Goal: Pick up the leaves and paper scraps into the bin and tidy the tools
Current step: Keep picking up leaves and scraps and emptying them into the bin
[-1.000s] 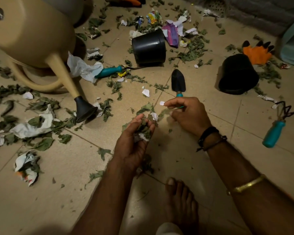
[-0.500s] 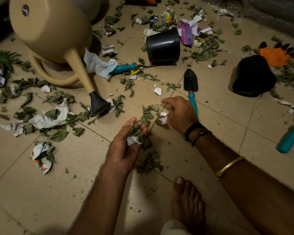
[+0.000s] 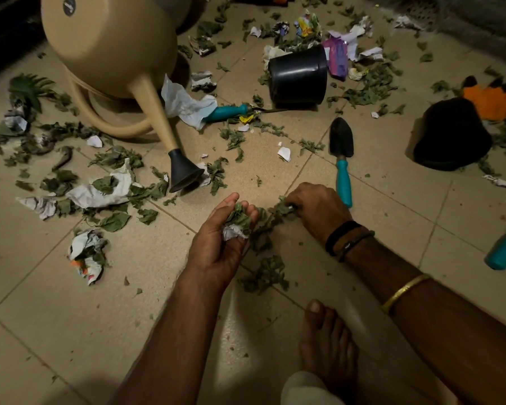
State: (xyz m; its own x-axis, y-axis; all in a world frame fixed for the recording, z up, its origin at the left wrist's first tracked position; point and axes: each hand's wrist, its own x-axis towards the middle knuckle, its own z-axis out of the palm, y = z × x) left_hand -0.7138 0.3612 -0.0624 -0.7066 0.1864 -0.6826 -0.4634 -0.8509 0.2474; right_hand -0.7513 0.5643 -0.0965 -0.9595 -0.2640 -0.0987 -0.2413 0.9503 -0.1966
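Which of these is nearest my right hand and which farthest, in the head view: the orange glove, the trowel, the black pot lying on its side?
From the right hand, which grips leaves:
1. Trowel, its teal handle just right of the hand.
2. Black pot on its side, farther ahead, slightly left.
3. Orange glove, far off near the right edge.

Head view, close, facing floor [image 3: 362,229]

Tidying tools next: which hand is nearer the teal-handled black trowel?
Right: right hand beside the teal-handled black trowel, at its handle end; left hand, cupping leaves, farther left.
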